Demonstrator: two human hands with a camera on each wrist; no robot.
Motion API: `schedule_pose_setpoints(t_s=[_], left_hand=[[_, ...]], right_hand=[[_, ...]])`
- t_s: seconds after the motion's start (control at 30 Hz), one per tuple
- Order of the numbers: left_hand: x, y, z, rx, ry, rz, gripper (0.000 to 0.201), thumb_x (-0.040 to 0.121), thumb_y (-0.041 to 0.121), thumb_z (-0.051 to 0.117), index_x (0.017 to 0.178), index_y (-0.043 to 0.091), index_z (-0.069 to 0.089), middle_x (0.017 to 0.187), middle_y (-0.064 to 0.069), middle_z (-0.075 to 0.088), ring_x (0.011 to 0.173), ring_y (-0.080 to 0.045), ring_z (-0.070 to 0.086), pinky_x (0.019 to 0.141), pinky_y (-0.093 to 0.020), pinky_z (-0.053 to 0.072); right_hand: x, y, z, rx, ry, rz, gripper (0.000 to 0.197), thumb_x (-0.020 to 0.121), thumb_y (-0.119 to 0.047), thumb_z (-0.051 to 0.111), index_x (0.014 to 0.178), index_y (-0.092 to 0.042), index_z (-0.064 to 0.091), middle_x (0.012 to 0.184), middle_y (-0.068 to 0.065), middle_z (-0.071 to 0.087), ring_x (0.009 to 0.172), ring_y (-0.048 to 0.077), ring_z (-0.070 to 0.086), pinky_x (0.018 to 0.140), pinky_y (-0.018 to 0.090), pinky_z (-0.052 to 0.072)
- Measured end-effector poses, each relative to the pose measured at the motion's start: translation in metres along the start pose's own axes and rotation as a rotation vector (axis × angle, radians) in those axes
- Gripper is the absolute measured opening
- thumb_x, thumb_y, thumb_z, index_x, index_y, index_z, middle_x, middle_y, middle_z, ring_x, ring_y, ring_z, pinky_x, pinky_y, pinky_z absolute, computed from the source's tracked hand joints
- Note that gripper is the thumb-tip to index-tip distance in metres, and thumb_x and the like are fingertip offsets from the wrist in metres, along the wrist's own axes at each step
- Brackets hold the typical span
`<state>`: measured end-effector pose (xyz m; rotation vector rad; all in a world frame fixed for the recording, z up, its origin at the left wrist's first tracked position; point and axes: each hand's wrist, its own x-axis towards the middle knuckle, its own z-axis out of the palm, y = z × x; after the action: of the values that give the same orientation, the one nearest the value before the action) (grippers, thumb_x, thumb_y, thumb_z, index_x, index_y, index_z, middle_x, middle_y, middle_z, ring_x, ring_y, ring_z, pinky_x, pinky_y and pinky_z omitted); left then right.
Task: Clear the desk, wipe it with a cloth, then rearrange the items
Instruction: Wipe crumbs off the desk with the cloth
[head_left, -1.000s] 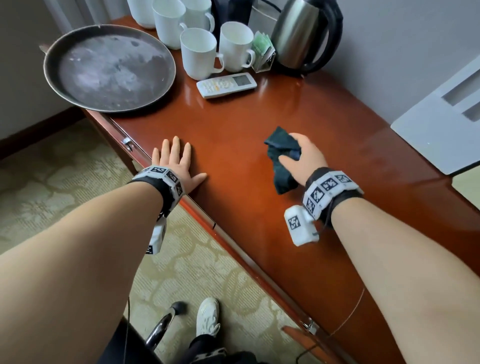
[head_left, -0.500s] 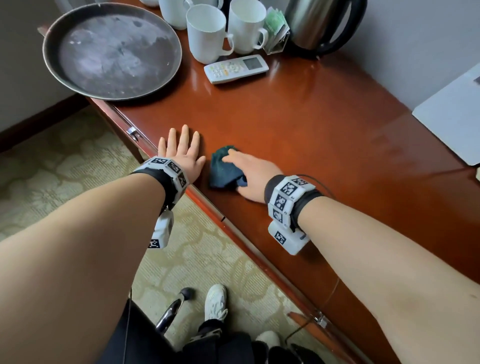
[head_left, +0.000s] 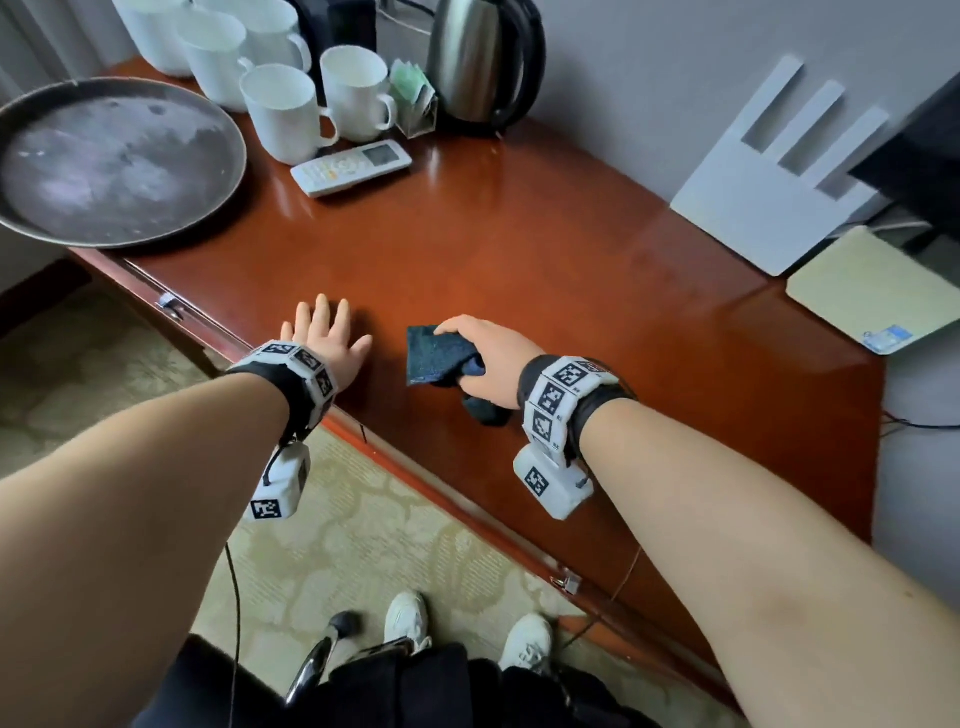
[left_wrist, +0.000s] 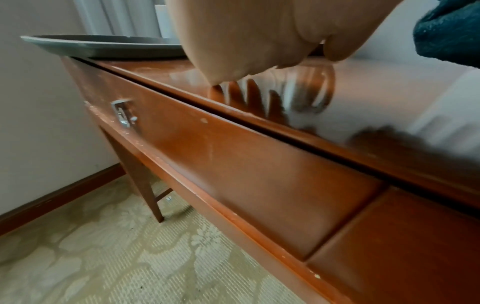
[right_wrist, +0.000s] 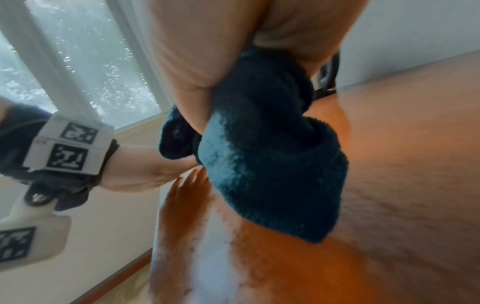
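A dark teal cloth (head_left: 435, 356) (right_wrist: 267, 148) is bunched in my right hand (head_left: 488, 358), which grips it and presses it on the glossy red-brown desk (head_left: 545, 270) near the front edge. My left hand (head_left: 324, 340) lies flat, fingers straight, on the desk edge just left of the cloth. In the left wrist view the left hand's palm (left_wrist: 246, 35) rests on the desk top and the cloth (left_wrist: 449, 30) shows at the upper right. In the right wrist view the cloth hangs below my thumb, touching the wood.
A round metal tray (head_left: 109, 161) sits at the back left. Several white mugs (head_left: 280, 114), a white remote (head_left: 350, 167), a sachet holder (head_left: 415, 101) and a steel kettle (head_left: 483, 57) crowd the far corner. A white board (head_left: 774, 171) and a cream pad (head_left: 872, 291) lie right.
My right hand swept the cloth from mid-desk toward the left hand, then back a little to the right. The left hand stayed flat at the desk edge.
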<state>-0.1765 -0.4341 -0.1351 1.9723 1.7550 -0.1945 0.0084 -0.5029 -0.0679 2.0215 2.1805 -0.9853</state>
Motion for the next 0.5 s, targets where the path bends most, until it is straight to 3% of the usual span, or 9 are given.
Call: schedule_pose_setpoints(t_s=[0.37,0.5], left_hand=[[-0.032,0.116,0.006,0.103,-0.074,0.172,0.061,0.100,0.041,0.030,0.152,0.019,0.006,0.160,-0.001,-0.003,0.147,-0.021,-0.009,0.120,-0.036,0.001],[-0.048,0.160,0.010,0.135,-0.070,0.245,0.066,0.098,0.044,0.034,0.152,0.019,0.006,0.160,-0.002,-0.001,0.148,-0.021,-0.006,0.121,-0.035,0.003]], right_hand=[[-0.085,0.074,-0.027,0.128,0.196,0.211,0.053,0.086,-0.012,0.056,0.136,-0.021,0.039,0.129,0.010,0.051,0.113,0.028,0.052,0.084,0.026,0.038],[-0.116,0.102,-0.040,0.179,0.266,0.250,0.052,0.086,-0.013,0.057,0.135,-0.021,0.039,0.129,0.009,0.052,0.113,0.027,0.053,0.087,0.027,0.040]])
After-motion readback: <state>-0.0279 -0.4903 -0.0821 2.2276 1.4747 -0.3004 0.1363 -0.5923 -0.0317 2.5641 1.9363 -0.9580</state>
